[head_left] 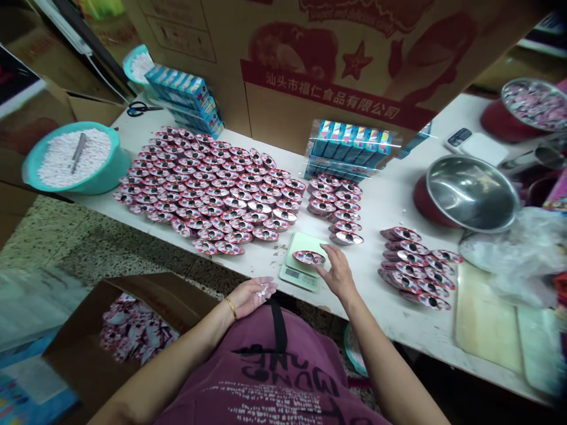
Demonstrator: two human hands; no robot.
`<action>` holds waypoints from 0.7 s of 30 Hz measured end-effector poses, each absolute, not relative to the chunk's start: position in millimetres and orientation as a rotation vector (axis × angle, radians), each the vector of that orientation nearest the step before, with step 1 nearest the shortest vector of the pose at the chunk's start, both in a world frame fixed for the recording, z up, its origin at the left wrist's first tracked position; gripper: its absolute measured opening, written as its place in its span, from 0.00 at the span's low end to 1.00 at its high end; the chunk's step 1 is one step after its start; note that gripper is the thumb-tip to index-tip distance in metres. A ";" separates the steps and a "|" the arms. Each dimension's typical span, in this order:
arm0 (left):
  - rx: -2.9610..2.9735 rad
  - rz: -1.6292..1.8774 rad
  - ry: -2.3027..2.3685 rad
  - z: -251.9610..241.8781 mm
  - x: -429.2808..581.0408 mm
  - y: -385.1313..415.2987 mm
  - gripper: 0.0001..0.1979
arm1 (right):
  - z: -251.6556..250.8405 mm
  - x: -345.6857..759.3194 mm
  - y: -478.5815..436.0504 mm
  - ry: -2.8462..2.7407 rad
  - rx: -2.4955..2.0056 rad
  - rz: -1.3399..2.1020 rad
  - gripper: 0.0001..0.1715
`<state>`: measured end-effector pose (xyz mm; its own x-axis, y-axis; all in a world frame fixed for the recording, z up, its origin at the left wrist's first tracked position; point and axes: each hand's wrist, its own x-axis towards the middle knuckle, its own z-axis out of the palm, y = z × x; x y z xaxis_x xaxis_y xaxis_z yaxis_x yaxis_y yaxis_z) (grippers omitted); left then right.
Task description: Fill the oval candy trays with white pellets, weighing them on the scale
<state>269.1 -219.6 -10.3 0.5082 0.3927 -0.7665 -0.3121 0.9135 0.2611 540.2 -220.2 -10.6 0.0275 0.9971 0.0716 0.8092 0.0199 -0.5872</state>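
My left hand (253, 297) is cupped palm up at the table's front edge, with several small white candies (263, 291) in it. A small kitchen scale (297, 280), pale green with a display, lies flat just to its right. On the scale stands one red-and-white printed pouch (305, 257), its top spread into an oval. My right hand (338, 273) is at the pouch's right end, thumb and fingers apart around that end; whether they touch it I cannot tell. Many similar pouches (212, 189) stand packed in rows to the left, their round dark openings facing up.
More pouches stand in groups behind (346, 207) and right (407, 260) of the scale. A turquoise basin (116, 162) of white candies is at left, a steel bowl (472, 192) at right. Blue boxes (349, 141) stand against a large carton (283, 112). An open carton (75, 336) holds pouches below.
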 end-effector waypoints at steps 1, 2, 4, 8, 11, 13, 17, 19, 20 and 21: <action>0.105 0.420 0.964 -10.6 270.0 -218.7 0.14 | -10.2 542.9 -223.4 -1.800 -1.838 0.523 0.30; 0.114 0.414 0.979 -11.1 270.8 -217.8 0.14 | -9.7 545.1 -226.9 -1.773 -1.839 0.527 0.29; 0.121 0.405 1.003 -12.4 272.1 -216.7 0.13 | -9.1 548.4 -233.9 -1.720 -1.842 0.541 0.26; 0.124 0.385 1.023 -15.4 273.1 -215.8 0.11 | -11.1 549.1 -241.9 -1.690 -1.810 0.571 0.26; 0.115 0.390 1.017 -16.9 272.8 -215.3 0.10 | -14.2 545.9 -239.3 -1.767 -1.777 0.585 0.30; 0.096 0.400 1.011 -17.4 272.2 -215.1 0.11 | -15.4 543.0 -234.9 -1.833 -1.769 0.593 0.33; 0.084 0.408 1.018 -17.6 270.9 -215.9 0.11 | -14.9 535.3 -224.7 -1.945 -1.789 0.614 0.36; 0.090 0.407 1.027 -17.5 270.9 -216.7 0.11 | -14.0 531.2 -218.7 -1.994 -1.792 0.620 0.37; 0.093 0.403 1.030 -17.3 271.3 -217.0 0.12 | -13.5 529.5 -215.3 -2.022 -1.786 0.627 0.36; 0.095 0.399 1.034 -16.9 272.2 -217.0 0.12 | -12.8 528.1 -211.9 -2.049 -1.773 0.641 0.35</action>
